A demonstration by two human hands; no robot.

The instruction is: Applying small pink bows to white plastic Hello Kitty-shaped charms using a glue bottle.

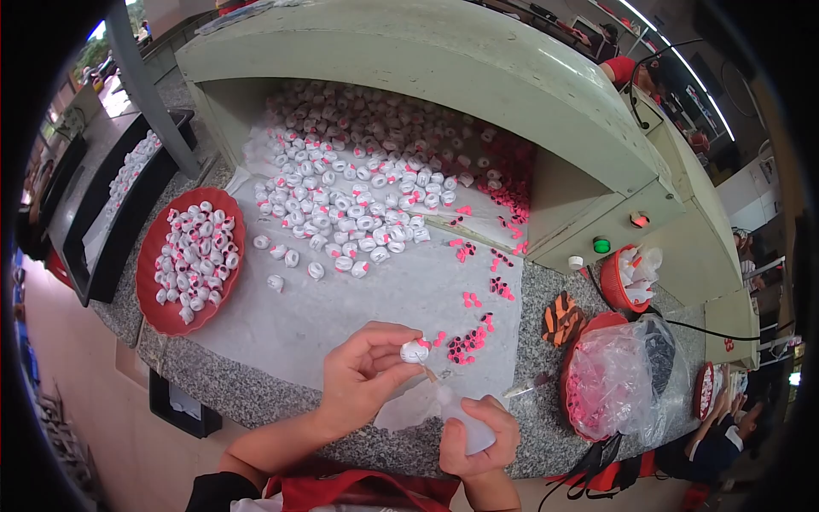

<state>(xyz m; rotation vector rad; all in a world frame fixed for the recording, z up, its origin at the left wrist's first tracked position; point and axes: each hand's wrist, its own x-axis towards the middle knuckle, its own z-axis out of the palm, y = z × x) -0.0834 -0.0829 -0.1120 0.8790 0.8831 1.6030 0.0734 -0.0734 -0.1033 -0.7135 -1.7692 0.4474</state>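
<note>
Between thumb and fingers, my left hand (360, 372) pinches a small white figure head (413, 352) with a pink bit on its side. My right hand (488, 442) is wrapped round a translucent white squeeze bottle (456, 416). Its thin nozzle points up at the figure head, close to its underside; whether they touch I cannot tell. Just beyond my hands, a cluster of small pink and black pieces (466, 344) lies on a white paper sheet (299, 328). Many similar white heads (341, 200) are spread across the sheet, reaching back under a pale green hood.
A red scalloped tray (147, 290) of heads stands at the left. On the right are a plastic bag (610, 367) over a red tray, an orange-and-black striped piece (563, 318) and a red basket (612, 288). The hood (426, 64) arches over the far side. Other people sit farther right.
</note>
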